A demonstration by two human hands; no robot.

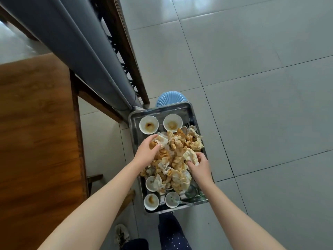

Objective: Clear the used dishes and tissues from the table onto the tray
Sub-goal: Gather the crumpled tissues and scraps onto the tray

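Note:
A steel tray (133, 121) rests on a blue stool (170, 98) beside the wooden table (36, 123). A heap of crumpled, orange-stained tissues (177, 154) fills the tray's middle. Two stained white bowls (149, 124) stand at its far end, several small bowls (151, 201) and glasses (190, 192) at its near end. My left hand (146, 150) grips stained tissues at the heap's left side. My right hand (199, 164) pinches a crumpled tissue at the heap's right edge.
A grey padded bench back (75, 44) and a dark wooden frame (126, 51) run along the table's far side. Pale floor tiles (261, 87) spread to the right. My shoe (121, 235) and dotted trouser leg (171, 233) are just below the tray.

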